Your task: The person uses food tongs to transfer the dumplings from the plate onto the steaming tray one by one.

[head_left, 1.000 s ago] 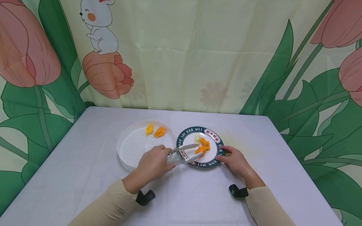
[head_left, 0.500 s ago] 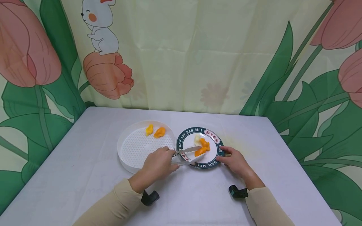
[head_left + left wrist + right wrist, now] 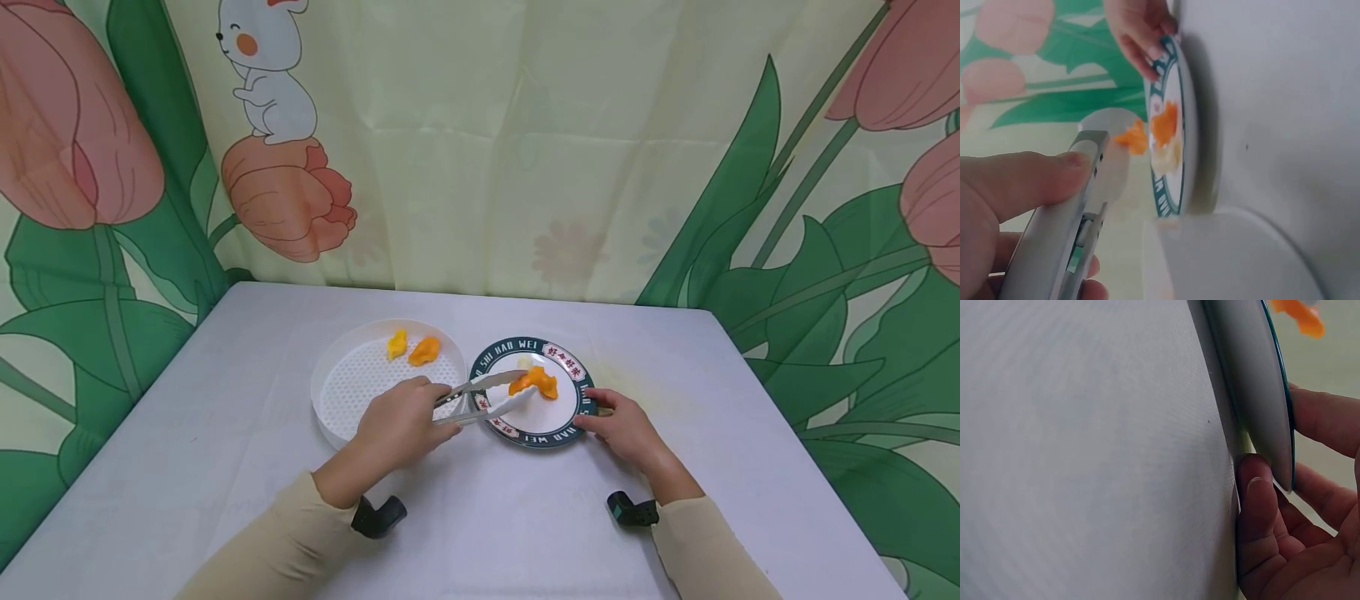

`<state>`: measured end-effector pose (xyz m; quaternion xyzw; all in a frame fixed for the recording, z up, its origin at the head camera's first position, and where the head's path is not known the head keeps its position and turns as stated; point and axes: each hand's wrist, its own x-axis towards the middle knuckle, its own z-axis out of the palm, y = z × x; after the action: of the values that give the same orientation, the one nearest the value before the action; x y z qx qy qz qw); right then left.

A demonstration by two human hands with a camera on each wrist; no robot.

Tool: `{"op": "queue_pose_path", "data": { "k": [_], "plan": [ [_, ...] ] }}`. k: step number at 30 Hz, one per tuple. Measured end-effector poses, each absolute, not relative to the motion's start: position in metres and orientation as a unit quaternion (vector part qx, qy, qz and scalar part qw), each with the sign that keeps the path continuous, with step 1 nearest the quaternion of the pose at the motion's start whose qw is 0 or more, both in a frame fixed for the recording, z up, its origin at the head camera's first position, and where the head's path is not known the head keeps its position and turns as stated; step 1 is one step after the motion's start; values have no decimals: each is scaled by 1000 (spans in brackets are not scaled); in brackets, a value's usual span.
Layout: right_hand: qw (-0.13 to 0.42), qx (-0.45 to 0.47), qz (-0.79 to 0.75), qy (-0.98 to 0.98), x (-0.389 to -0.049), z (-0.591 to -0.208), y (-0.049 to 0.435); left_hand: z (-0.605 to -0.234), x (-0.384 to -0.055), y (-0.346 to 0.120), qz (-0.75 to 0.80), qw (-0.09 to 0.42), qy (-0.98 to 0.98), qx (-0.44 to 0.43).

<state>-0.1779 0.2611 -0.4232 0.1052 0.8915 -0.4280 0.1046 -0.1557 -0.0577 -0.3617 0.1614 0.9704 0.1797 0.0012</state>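
Your left hand [image 3: 397,422] is squeezing the tongs [image 3: 1054,234], your right hand [image 3: 621,423] is pinching the plate [image 3: 553,438], and the lifted orange piece [image 3: 1133,139] is hanging over it, looking light and squishy, so you're wanting a gentle middle hold.

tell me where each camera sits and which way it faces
Head: on the person's head, facing forward and down at tray and plate; left hand, right hand and sleeves show.
Left wrist: worn there, facing past the tongs to the plate; both hands show.
Right wrist: worn there, facing the plate's edge and table; only the right hand shows.
Shared: head and left wrist both show tongs, plate and both hands.
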Motion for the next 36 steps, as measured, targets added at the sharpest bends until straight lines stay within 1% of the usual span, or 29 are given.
{"op": "queue_pose_path", "data": {
  "k": [10,14,19,25,33,36],
  "plan": [
    [102,99,-428,892,-177,-423,262,-352,-160,-89,173,-42,974,141],
    [102,99,-429,892,-178,-423,262,-351,-160,-105,175,-51,975,130],
    [103,102,-432,890,-178,-424,262,-349,-161,-121,174,-47,978,104],
    [103,103,-432,890,-179,-426,264,-350,-163,-133,170,-29,983,65],
    [103,105,-432,890,-178,-426,263,-354,-166,-148,162,-34,985,50],
    [104,104,-432,890,-178,-425,263,-356,-167,-151,160,-29,986,48]
  ]
}}
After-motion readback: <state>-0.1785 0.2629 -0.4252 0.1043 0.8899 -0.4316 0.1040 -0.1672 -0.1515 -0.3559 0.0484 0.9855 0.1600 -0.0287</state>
